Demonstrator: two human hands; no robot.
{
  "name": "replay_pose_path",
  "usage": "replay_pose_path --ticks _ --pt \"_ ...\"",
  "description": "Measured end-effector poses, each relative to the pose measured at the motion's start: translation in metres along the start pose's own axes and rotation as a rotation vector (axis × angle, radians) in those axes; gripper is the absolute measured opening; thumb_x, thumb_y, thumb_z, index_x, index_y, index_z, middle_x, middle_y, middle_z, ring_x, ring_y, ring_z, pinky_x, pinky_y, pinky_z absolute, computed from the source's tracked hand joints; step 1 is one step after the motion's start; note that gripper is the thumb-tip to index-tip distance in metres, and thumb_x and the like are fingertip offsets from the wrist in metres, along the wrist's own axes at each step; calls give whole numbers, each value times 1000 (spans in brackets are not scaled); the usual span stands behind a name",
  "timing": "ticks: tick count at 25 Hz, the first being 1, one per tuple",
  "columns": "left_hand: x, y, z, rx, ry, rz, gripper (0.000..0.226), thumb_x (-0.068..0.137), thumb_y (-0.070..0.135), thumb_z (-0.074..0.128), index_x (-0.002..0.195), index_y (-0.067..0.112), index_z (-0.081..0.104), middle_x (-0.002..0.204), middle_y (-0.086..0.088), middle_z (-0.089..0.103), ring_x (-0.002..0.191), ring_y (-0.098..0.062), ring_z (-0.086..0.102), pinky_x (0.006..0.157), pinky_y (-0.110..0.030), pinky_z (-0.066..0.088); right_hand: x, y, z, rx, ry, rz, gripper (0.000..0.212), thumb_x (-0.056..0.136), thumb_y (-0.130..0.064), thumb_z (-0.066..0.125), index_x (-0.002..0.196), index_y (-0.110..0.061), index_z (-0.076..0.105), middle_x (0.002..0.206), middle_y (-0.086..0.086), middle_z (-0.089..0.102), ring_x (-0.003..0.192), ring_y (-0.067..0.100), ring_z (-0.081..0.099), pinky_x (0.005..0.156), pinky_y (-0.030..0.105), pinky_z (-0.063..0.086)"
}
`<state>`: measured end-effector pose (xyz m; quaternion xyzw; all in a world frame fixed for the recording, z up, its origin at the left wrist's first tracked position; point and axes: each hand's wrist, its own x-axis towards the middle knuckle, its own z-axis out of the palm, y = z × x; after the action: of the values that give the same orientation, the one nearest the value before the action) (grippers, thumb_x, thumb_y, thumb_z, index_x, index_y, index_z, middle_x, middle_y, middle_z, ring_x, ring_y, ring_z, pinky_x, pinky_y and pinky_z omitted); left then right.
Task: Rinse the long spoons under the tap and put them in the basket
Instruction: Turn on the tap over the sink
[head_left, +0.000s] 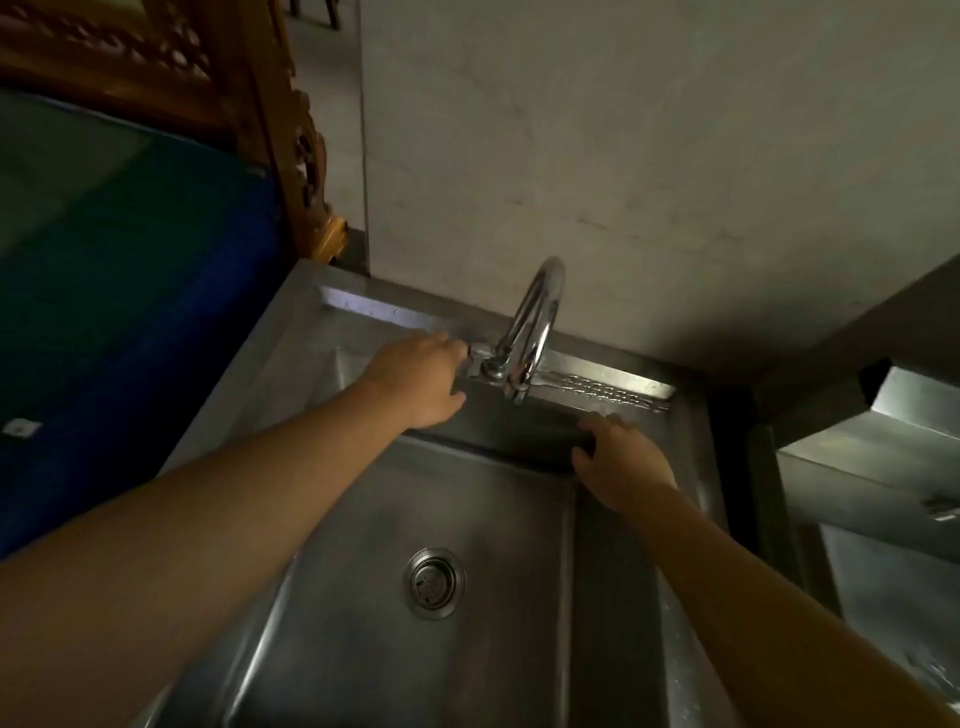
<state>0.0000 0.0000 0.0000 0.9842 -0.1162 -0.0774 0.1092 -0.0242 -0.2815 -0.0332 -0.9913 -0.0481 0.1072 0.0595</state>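
The left hand (421, 379) makes the working grip here: its fingers close around the tap's lever (474, 352), at the base of the tap (535, 322), though how firmly they pinch it is hidden behind the knuckles. Just right of that grip the curved chrome spout arches up and back down toward the basin, and no water can be made out running from it. Further right and nearer the person, the right hand (621, 462) lies curled over the sink's back inner edge; whether it holds anything under the palm I cannot tell. Below both hands the steel sink (363, 623) drops away bare, with the drain (434, 582) well beneath the grip. The long spoons and the basket are nowhere in view, so they must lie outside this frame. By my judgement this is the step of working the tap before any rinsing. Long metal spoons should be stiff and fairly light but slick when wet, so taking them around the mid-handle, bowl pointing down under the stream, would likely hold them steadiest. Beyond the sink to the right stands a second steel unit (883, 457).
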Motion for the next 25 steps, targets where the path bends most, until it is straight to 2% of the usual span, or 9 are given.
replay_pose_path --ticks 3,6,10,14,18,25 --pt "29 3 17 24 -19 16 60 94 42 65 144 14 46 143 -11 50 130 -31 49 96 -47 52 28 12 18 -32 -52 47 61 90 -38 63 147 -30 41 144 8 51 130 31 51 100 51 51" --pt "47 8 29 49 -8 56 63 92 40 67 145 14 46 143 -10 50 130 -31 49 96 -46 53 47 18 37 -52 -125 80 80 88 -37 69 154 -37 23 163 8 28 146 35 35 109 57 44" --pt "57 9 44 65 -27 80 55 93 38 66 141 15 51 139 -8 54 128 -29 52 96 -47 53 61 27 62 -72 -161 79 93 86 -39 71 156 -40 10 167 7 15 150 35 25 111 60 42" --pt "63 5 52 74 27 100 47 97 31 61 140 14 55 141 -7 54 128 -30 51 96 -45 52 62 28 76 -56 -110 130 95 87 -38 71 159 -40 8 169 6 9 154 33 16 114 57 38" --pt "68 -5 52 76 44 134 47 98 33 59 142 16 56 143 -6 55 131 -28 50 97 -44 52 63 25 78 6 -69 159 91 88 -34 72 159 -38 15 170 5 11 155 32 13 116 54 35" --pt "68 -7 59 179 40 184 48 104 31 50 148 11 47 148 -11 53 129 -31 54 100 -47 51 60 20 79 1 -42 159 91 88 -35 73 160 -35 16 170 6 11 156 32 10 117 53 34"
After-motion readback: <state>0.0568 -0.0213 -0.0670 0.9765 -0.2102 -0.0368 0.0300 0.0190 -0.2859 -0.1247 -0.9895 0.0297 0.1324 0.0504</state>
